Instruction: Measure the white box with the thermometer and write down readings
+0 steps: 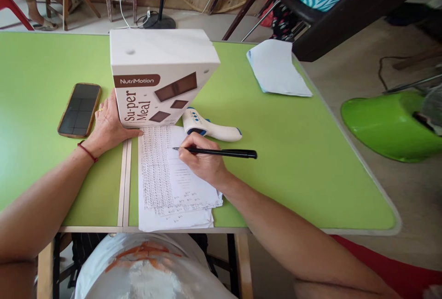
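My right hand [203,160] is closed round a black pen [238,153], its tip over the upper part of a stack of paper sheets [193,193] with dense handwriting down the left side. My left hand [108,124] lies with fingers stretched along the left side of a white box [165,48] marked "NutriMotion Su-per Meal"; its thumb reaches along the box's lower edge at the paper's top. The box stands upright at the head of the sheets. Beside it, just beyond my right hand, lies a white and blue infrared thermometer [210,126].
A phone [79,109] lies left of my left hand on the green table [290,170]. Folded white paper [278,69] rests near the far right edge. Beyond that edge are a green plastic stool [383,124] and a dark chair. Another person's foot [44,25] shows at far left.
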### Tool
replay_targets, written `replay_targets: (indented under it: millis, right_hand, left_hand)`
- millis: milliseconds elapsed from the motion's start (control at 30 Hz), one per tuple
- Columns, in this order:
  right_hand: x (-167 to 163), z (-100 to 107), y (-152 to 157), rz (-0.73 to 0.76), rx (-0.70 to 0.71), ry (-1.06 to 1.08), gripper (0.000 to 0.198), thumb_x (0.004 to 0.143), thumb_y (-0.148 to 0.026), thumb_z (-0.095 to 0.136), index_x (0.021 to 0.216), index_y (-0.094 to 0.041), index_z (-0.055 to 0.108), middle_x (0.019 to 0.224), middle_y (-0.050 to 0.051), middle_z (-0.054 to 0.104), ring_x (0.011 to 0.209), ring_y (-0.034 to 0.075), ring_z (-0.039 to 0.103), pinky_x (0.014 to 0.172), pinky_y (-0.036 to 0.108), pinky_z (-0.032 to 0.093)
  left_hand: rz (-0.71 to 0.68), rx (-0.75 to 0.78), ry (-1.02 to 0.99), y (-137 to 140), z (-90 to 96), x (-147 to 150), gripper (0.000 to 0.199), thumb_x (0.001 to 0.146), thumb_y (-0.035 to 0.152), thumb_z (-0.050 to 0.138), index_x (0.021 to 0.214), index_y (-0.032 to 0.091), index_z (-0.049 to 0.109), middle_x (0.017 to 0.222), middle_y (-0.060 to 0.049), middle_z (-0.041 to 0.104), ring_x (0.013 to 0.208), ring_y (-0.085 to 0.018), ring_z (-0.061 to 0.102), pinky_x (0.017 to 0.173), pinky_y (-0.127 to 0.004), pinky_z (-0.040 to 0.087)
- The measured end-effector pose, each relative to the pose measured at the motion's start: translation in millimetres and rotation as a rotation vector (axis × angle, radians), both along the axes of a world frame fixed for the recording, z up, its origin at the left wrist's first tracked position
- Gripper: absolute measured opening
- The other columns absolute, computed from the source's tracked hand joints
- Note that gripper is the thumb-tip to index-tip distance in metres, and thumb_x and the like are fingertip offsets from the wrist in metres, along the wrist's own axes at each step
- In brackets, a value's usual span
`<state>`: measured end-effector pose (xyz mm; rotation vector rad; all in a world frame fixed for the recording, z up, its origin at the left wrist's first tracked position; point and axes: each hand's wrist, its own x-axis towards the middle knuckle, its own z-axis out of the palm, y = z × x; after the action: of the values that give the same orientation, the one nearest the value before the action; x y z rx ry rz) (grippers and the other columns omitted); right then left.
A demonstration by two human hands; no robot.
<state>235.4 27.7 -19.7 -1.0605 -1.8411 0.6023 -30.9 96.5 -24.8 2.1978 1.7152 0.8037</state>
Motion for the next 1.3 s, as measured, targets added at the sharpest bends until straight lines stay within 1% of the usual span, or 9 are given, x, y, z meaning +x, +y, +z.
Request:
replay_targets:
  millis: [200,433,567,733,867,967,1033,1133,1300]
  right_hand:
    - [6.2,4.2,-0.9,-0.115,0.287,-0.067,0.017,0.081,-0.010,0.056,0.076,-0.025,0.051,0.063,-0.005,0.056,0.055,0.012,0.052,0.054,0.027,0.045]
    - [17.8,15.9,-5.7,0.036,0.456,-0.450,0.025,0.077,0.002,0.055,0.082,-0.021,0.065,0.073,0.000,0.065,0.066,0.015,0.058,0.060,0.029,0.046]
    - [23.5,18.7,-9.4,0.135,0.368,-0.594,0.024,0.081,-0.002,0.055,0.079,-0.021,0.070,0.073,0.003,0.066,0.069,0.017,0.058,0.063,0.033,0.044]
    - [23.2,16.5,-8.8,0.210,0.267,-0.588,0.027,0.079,-0.005,0.054,0.083,-0.023,0.073,0.074,0.003,0.068,0.068,0.019,0.060,0.065,0.035,0.047]
    - [31.7,13.5,4.2,-0.115,0.219,-0.443,0.026,0.079,-0.010,0.057,0.095,-0.023,0.073,0.089,0.007,0.071,0.081,0.024,0.065,0.072,0.040,0.055]
    - [43.1,9.4,17.5,-0.371,0.139,-0.556,0.045,0.076,-0.013,0.060,0.120,-0.016,0.067,0.114,0.019,0.069,0.106,0.036,0.064,0.091,0.054,0.054]
    - [49.0,5.0,24.3,-0.394,0.065,-0.680,0.058,0.077,-0.016,0.061,0.134,-0.011,0.060,0.122,0.024,0.067,0.112,0.041,0.061,0.096,0.060,0.051]
    - [53.7,-3.1,30.2,-0.335,-0.016,-0.769,0.055,0.082,-0.021,0.058,0.134,-0.007,0.060,0.111,0.023,0.069,0.103,0.040,0.063,0.093,0.060,0.052]
    - [55.3,-6.8,32.2,-0.366,-0.053,-0.581,0.043,0.083,-0.024,0.061,0.124,-0.012,0.067,0.104,0.019,0.069,0.101,0.038,0.065,0.087,0.056,0.057]
  left_hand:
    - [0.010,-0.047,0.008,-2.5,10.7,4.0,0.115,0.052,0.037,0.097,0.149,0.024,0.036,0.149,-0.017,0.047,0.139,-0.049,0.044,0.117,-0.068,0.033]
    - [-0.038,-0.021,-0.189,-2.3,15.5,-2.1,0.115,0.059,0.052,0.095,0.152,0.025,0.033,0.151,-0.017,0.047,0.143,-0.044,0.043,0.120,-0.064,0.035]
    - [-0.047,-0.031,-0.420,-3.5,18.2,-2.5,0.118,0.058,0.065,0.093,0.152,0.025,0.034,0.150,-0.017,0.049,0.143,-0.042,0.046,0.117,-0.057,0.044]
    - [-0.096,-0.088,-0.648,-5.0,23.9,1.6,0.112,0.059,0.061,0.095,0.149,0.025,0.039,0.144,-0.016,0.057,0.140,-0.041,0.051,0.103,-0.049,0.056]
    - [-0.115,-0.101,-0.718,-3.4,21.5,0.5,0.108,0.061,0.057,0.096,0.148,0.026,0.041,0.143,-0.015,0.059,0.138,-0.042,0.054,0.104,-0.051,0.056]
    - [-0.135,-0.122,-0.752,-2.0,18.8,-1.1,0.110,0.061,0.056,0.096,0.150,0.027,0.039,0.144,-0.014,0.058,0.138,-0.043,0.054,0.106,-0.052,0.056]
    - [-0.160,-0.128,-0.766,-1.5,18.1,-1.5,0.109,0.063,0.055,0.095,0.151,0.028,0.038,0.144,-0.013,0.059,0.137,-0.041,0.056,0.105,-0.051,0.057]
    - [-0.174,-0.115,-0.766,-0.9,18.1,-1.2,0.106,0.065,0.053,0.095,0.151,0.028,0.038,0.141,-0.013,0.061,0.135,-0.038,0.057,0.102,-0.048,0.059]
    - [-0.152,-0.090,-0.774,0.3,15.5,-0.7,0.109,0.061,0.058,0.094,0.150,0.029,0.039,0.135,-0.012,0.063,0.134,-0.038,0.058,0.099,-0.047,0.059]
